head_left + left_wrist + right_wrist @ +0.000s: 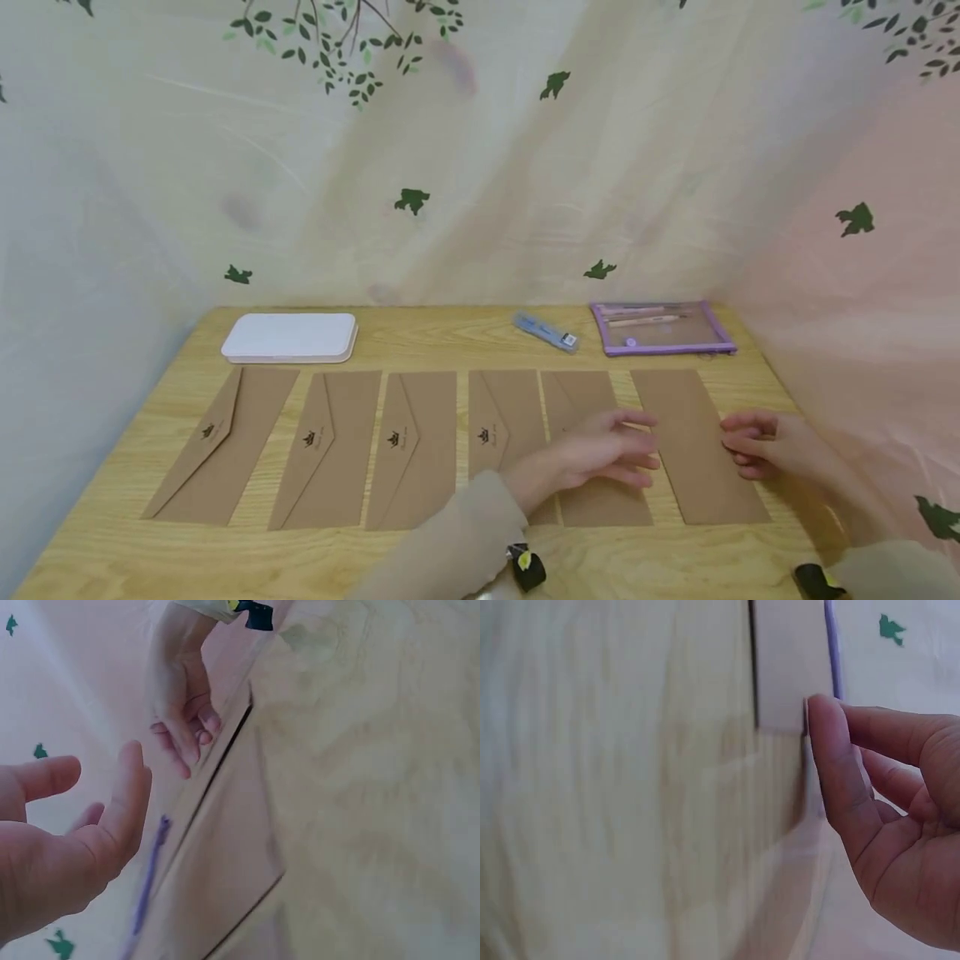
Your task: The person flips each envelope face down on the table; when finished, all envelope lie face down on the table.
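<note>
A plain brown envelope (pixel 701 450) lies at the right end of a row, no flap showing on its upper face. My right hand (pixel 776 446) is at its right long edge, and in the right wrist view the thumb and index finger pinch the envelope (pixel 791 667) by that edge. My left hand (pixel 600 454) hovers over the neighbouring envelope (pixel 607 504), fingers spread and pointing right, holding nothing. That envelope's flap is partly hidden beneath the hand. In the left wrist view the left hand (pixel 82 832) has its thumb and fingers apart.
More brown envelopes, including the leftmost one (pixel 247 446), lie side by side with crown-printed flaps facing up. Behind the row are a white case (pixel 288 337), a small blue packet (pixel 546 331) and a clear purple-edged pouch (pixel 663 329) holding pens. Printed fabric hangs around the wooden table (pixel 435 329).
</note>
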Available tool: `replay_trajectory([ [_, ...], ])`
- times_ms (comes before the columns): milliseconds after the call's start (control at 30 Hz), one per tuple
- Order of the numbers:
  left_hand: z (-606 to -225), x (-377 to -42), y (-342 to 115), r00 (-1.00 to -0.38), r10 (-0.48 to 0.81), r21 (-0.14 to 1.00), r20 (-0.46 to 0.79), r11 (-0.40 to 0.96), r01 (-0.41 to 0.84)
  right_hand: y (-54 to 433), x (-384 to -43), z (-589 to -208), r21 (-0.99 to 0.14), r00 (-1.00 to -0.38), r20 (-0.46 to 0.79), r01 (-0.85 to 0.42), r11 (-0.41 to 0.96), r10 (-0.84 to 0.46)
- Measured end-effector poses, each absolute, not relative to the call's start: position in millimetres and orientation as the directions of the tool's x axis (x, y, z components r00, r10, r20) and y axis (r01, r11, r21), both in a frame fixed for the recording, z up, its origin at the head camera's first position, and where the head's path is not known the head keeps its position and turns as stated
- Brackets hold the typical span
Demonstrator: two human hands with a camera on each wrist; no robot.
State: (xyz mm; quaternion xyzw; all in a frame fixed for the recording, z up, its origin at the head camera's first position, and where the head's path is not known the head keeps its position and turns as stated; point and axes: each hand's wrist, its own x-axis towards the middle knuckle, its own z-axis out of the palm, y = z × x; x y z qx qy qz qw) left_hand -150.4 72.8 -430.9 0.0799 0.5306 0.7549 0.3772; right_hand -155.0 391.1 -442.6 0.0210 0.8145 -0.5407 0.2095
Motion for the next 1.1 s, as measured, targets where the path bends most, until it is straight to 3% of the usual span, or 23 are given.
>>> replay_trajectory([
  [200, -409, -158, 27, -0.709, 0.678, 0.964, -0.197, 0.003, -0.265, 370, -152, -429, -0.943, -0.939, -0.255, 0.188, 0.275, -0.230],
  [500, -402, -157, -28, -0.724, 0.668, 0.984, -0.173, 0.148, -0.099, 309, -145, -418, -0.950, -0.940, -0.114, 0.008, 0.313, -0.322],
  [633, -401, -153, -42, -0.707, 0.685, 0.983, -0.178, 0.154, -0.098, 286, -145, -422, -0.945, -0.923, -0.134, 0.009, 0.328, -0.362],
  [1100, -420, -141, -49, -0.707, 0.644, 0.946, -0.292, 0.088, -0.311, 268, -147, -424, -0.963, -0.902, -0.106, -0.011, 0.268, -0.419],
])
